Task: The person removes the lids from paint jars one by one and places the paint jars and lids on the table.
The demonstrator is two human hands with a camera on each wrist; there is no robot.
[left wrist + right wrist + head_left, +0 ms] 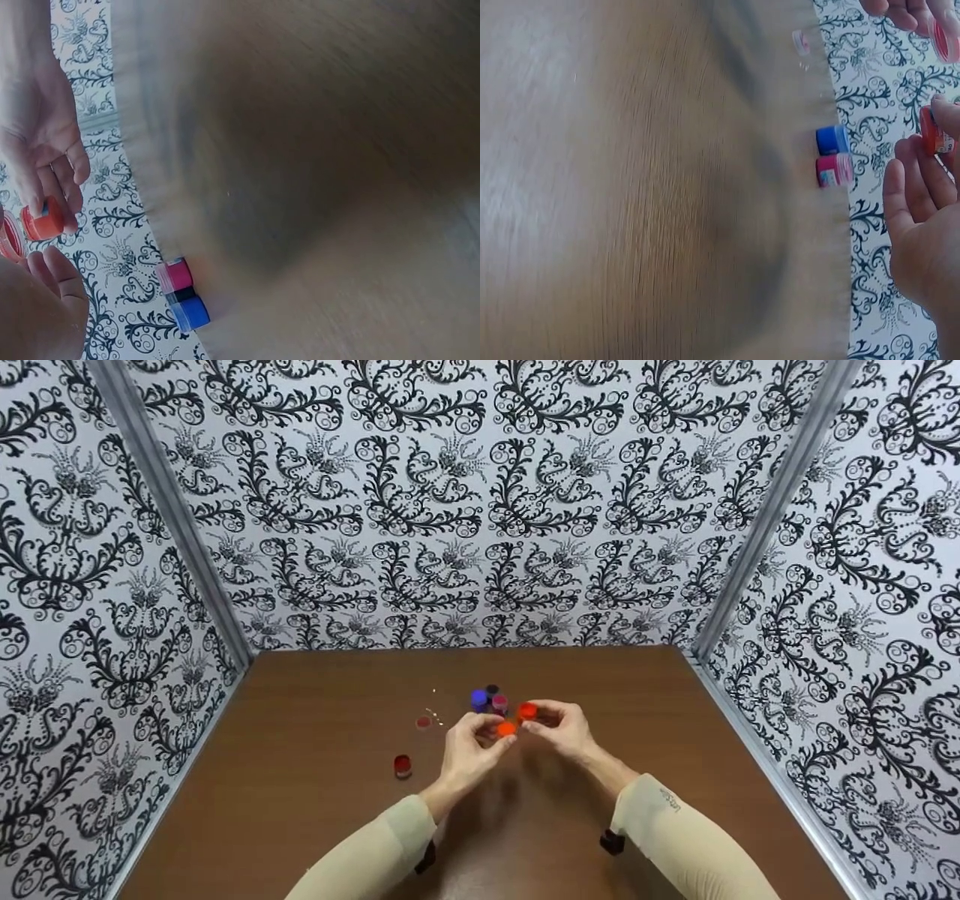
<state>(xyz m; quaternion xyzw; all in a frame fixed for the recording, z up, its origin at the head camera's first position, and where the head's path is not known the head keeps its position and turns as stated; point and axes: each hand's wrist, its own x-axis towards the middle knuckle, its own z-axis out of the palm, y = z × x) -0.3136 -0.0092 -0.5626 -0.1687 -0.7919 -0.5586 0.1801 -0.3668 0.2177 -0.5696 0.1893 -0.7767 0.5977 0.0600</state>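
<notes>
My left hand (466, 748) pinches a round clear lid (507, 729), stained orange-red inside, between thumb and fingers. Just to its right, my right hand (568, 730) holds a small orange paint jar (528, 711) with its thumb and fingertips. Both are raised above the table, close together. In the left wrist view the jar (43, 220) appears beside the lid (10, 240). A printed label shows on the jar (936, 133) in the right wrist view, where the lid (943, 41) is partly cut off by the frame edge.
Behind the hands, a blue jar (478, 698), a pink jar (499, 702) and a black jar (492, 688) stand together. A dark red jar (403, 766) stands at left on the brown table (315, 810). A red-stained lid (424, 723) lies near small white scraps (435, 715).
</notes>
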